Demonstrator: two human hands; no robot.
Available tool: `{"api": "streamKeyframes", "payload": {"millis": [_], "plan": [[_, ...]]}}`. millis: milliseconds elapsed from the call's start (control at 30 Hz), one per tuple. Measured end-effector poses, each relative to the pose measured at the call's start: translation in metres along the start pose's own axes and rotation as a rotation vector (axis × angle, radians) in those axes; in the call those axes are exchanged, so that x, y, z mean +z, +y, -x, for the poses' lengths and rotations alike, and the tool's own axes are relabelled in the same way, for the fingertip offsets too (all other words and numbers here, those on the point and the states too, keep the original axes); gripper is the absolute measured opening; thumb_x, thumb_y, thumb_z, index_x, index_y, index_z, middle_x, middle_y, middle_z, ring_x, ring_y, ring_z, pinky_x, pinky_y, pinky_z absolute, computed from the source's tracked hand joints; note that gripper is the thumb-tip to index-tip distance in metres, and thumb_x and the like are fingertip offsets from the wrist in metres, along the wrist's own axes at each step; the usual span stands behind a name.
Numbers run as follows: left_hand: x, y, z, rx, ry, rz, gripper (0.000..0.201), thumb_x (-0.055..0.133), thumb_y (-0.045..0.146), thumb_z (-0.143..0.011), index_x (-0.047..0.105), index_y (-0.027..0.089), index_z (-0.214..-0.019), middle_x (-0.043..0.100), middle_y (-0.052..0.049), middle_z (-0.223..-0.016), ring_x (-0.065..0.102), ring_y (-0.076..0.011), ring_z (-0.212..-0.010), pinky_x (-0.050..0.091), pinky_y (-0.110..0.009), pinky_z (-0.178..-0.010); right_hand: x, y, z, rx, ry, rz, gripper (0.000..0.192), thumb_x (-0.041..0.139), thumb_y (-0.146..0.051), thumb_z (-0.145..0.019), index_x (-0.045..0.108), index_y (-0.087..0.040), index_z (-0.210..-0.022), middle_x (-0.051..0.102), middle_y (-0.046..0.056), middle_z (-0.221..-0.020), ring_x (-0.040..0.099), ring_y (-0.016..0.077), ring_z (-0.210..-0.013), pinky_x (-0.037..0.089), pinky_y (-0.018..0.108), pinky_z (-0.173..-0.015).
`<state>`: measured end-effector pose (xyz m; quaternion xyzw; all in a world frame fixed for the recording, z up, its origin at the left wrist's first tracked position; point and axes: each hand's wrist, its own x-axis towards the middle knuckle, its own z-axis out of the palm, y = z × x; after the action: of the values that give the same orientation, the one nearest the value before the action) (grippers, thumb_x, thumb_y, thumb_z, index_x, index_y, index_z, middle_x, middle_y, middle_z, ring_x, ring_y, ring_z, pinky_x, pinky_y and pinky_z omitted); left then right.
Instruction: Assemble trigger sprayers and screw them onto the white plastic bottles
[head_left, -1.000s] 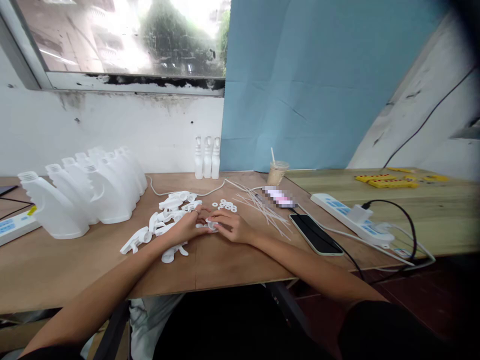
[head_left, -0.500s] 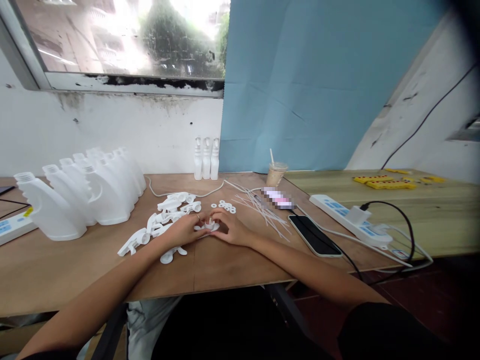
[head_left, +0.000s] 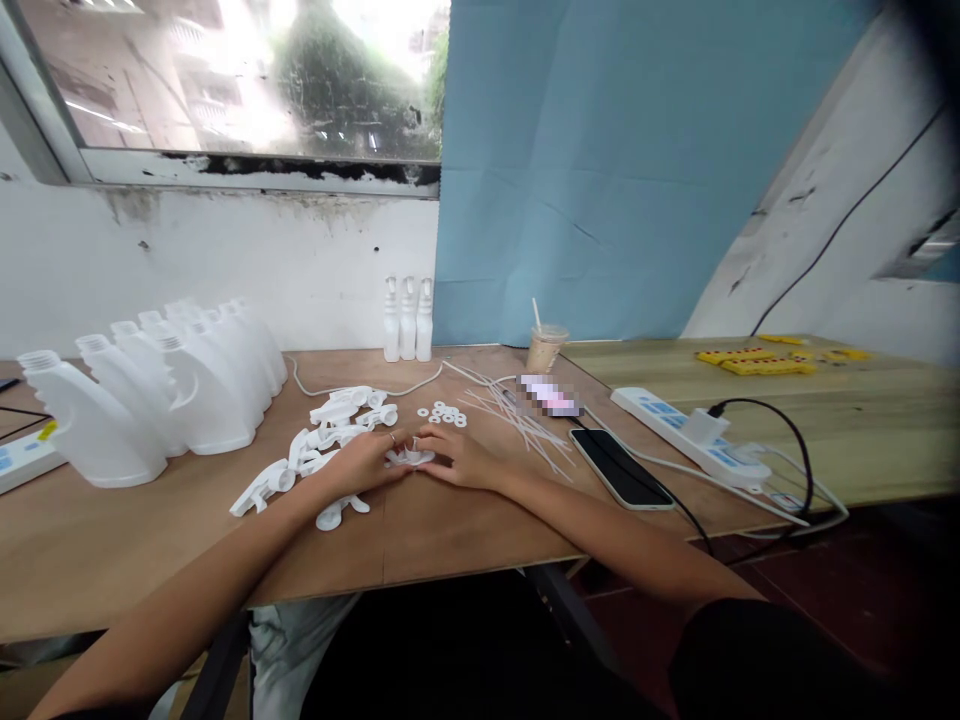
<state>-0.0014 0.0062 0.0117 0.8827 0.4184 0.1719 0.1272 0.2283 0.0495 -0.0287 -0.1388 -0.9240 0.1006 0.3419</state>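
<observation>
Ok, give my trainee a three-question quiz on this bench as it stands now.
1. True or false: both hands meet on one small white part.
2. What lies just right of the right hand? A) phone B) cup C) bottles
3. Fill in: the loose washers lie just ____ the hands, toward the wall.

Key: 1 true, the left hand touches it too. 2 A, the phone lies face up; the cup stands farther back and the bottles at far left. 3 beyond.

Bare forearms, a thin ring on the left hand [head_left: 365, 462], dark clothing at the lap.
</observation>
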Motion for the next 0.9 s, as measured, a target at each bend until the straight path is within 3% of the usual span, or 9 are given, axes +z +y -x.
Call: {"api": "streamKeyframes", "payload": {"millis": [200,300,400,467,533,667,800,900], "plan": [[0.004,-0.004,0.001,-0.018,0.008,0.011,0.042,0.059,0.040,-0.085,0.049,0.023,-0.122,0.069,-0.003,-0.095,0.065,-0.0199,-0.082,0.045,-0.028,-0.073,-0.001,-0.009,-0.005,0.079,0.039,-0.112,0.013,0.059,-0.026,-0.091,0.063,-0.020,-0.102,0.061,0.008,-0.106,0.059,0.0194,-0.098,0.049,0.036,-0.090],[0.004,-0.002,0.001,-0.005,-0.004,-0.007,0.041,0.058,0.038,-0.085,0.052,0.024,-0.122,0.068,-0.003,-0.097,0.064,-0.0204,-0.085,0.046,-0.029,-0.076,-0.018,-0.003,-0.009,0.122,0.094,-0.143,0.016,0.055,-0.027,-0.093,0.064,-0.019,-0.104,0.062,0.008,-0.105,0.061,0.0173,-0.093,0.048,0.034,-0.089],[0.003,0.000,0.000,0.014,0.006,-0.029,0.038,0.058,0.036,-0.083,0.056,0.023,-0.119,0.067,-0.005,-0.103,0.063,-0.0212,-0.090,0.045,-0.030,-0.079,-0.045,0.018,-0.006,0.327,0.261,0.034,0.023,0.050,-0.025,-0.094,0.064,-0.018,-0.110,0.065,0.007,-0.097,0.061,0.0158,-0.080,0.048,0.028,-0.075],[0.004,0.001,-0.001,0.012,0.003,-0.024,0.038,0.059,0.036,-0.082,0.056,0.022,-0.118,0.067,-0.005,-0.104,0.062,-0.0213,-0.091,0.045,-0.030,-0.081,-0.065,0.038,0.002,0.492,0.207,0.288,0.019,0.050,-0.019,-0.090,0.068,-0.016,-0.097,0.067,0.007,-0.089,0.061,0.0181,-0.081,0.046,0.028,-0.076],[0.005,0.000,-0.002,0.006,0.002,-0.013,0.038,0.060,0.036,-0.082,0.057,0.023,-0.117,0.067,-0.004,-0.103,0.062,-0.0213,-0.091,0.046,-0.030,-0.081,-0.081,0.056,0.013,0.692,0.110,0.505,0.022,0.051,-0.013,-0.086,0.068,-0.015,-0.100,0.069,0.010,-0.093,0.063,0.0214,-0.087,0.044,0.029,-0.077],[0.006,-0.003,-0.002,0.005,0.008,0.008,0.039,0.059,0.037,-0.082,0.057,0.023,-0.118,0.067,-0.004,-0.104,0.063,-0.0219,-0.091,0.046,-0.030,-0.080,-0.098,0.079,0.033,1.036,-0.079,0.626,0.031,0.057,-0.018,-0.082,0.065,-0.016,-0.112,0.069,0.016,-0.107,0.064,0.0262,-0.096,0.043,0.028,-0.074],[0.005,-0.002,-0.001,-0.002,0.001,-0.001,0.040,0.059,0.038,-0.083,0.055,0.023,-0.119,0.067,-0.005,-0.103,0.063,-0.0227,-0.091,0.046,-0.031,-0.081,-0.097,0.085,0.039,1.099,-0.115,0.590,0.024,0.057,-0.017,-0.080,0.069,-0.015,-0.100,0.071,0.015,-0.101,0.066,0.0260,-0.092,0.042,0.027,-0.071],[0.004,-0.001,-0.001,-0.012,-0.006,-0.010,0.037,0.058,0.038,-0.083,0.055,0.022,-0.116,0.067,-0.005,-0.100,0.063,-0.0228,-0.090,0.046,-0.031,-0.080,-0.098,0.084,0.037,1.079,-0.078,0.584,0.031,0.055,-0.011,-0.078,0.068,-0.016,-0.106,0.071,0.014,-0.104,0.065,0.0247,-0.094,0.042,0.026,-0.073]]}}
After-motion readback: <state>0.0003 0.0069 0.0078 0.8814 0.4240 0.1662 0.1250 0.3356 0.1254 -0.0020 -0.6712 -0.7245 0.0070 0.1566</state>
